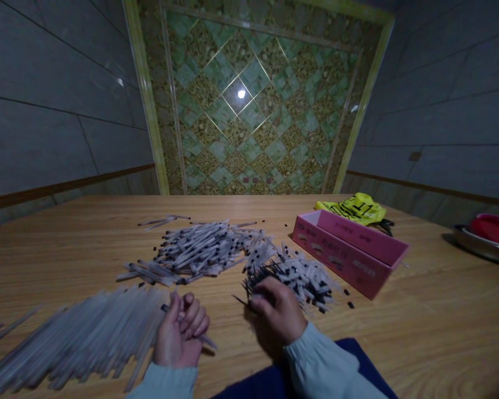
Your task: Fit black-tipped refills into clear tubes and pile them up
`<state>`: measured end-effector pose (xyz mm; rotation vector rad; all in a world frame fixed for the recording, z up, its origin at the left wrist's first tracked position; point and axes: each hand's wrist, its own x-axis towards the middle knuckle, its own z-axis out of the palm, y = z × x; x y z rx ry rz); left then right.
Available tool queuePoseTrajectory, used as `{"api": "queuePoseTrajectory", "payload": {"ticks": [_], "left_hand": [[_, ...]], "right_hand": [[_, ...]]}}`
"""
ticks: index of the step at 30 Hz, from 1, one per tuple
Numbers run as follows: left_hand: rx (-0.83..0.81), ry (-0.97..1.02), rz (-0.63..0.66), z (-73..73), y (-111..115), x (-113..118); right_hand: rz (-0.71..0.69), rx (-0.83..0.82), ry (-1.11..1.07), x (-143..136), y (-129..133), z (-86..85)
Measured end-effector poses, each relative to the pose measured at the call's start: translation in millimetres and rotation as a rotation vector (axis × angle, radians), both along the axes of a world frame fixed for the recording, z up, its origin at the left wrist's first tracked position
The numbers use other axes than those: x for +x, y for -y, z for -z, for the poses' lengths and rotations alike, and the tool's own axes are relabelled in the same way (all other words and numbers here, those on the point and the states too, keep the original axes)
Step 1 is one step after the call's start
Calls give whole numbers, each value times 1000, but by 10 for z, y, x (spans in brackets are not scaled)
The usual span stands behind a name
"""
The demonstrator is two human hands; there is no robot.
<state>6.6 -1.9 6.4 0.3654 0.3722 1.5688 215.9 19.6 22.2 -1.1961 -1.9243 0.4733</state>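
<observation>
My left hand [182, 328] is closed around a thin translucent tube [208, 342]. The tube's dark end sticks out by the thumb and its other end shows below the fingers. My right hand [278, 310] pinches a thin dark stick [240, 300] between thumb and fingers. It is at the near edge of a pile of short clear pieces with black ends [311, 277], mixed with thin black sticks [263, 272]. To the left of my left hand lies a wide spread of long translucent tubes [95, 332]. Beyond both hands is a heap of tubes with black ends [199, 249].
An open pink box [341, 252] stands right of the piles, with a yellow plastic bag [353, 208] behind it. A metal tray [478, 244] holding a red item [494, 228] is at the far right. Small black bits [350, 305] lie scattered on the wooden table [432, 310].
</observation>
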Motion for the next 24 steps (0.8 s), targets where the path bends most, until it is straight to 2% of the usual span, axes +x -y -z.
{"api": "queuePoseTrajectory", "payload": {"ticks": [2,4,7,9,11,13,15,17,18,21,24], "left_hand": [[1,-161,-61,-35,1,39],[-20,-378,-154,-80,14,92],[-51,-724,-316,-147,59,175],[-11,-927,-421,-183,96,219],[36,-1109,-506,-209,130,249],[17,-1259,-548,-224,158,266],[-35,-1361,-540,-226,179,271],[-63,-1406,-504,-213,194,273],[-64,-1413,-489,-200,200,275],[-30,-1414,-501,-138,208,286],[51,-1564,-564,-48,204,297]], "right_hand": [[248,86,34,210,-156,-33],[418,121,130,409,-271,-35],[570,124,234,588,-345,-23],[615,145,215,588,-331,-35],[559,166,102,481,-272,-62],[379,112,-100,286,-169,-86],[120,-69,-338,47,-30,-88],[-143,-299,-382,-172,121,-65],[-206,-363,-376,-257,189,-49],[-219,-374,-283,-386,321,5],[-174,-333,-226,-385,332,55]]}}
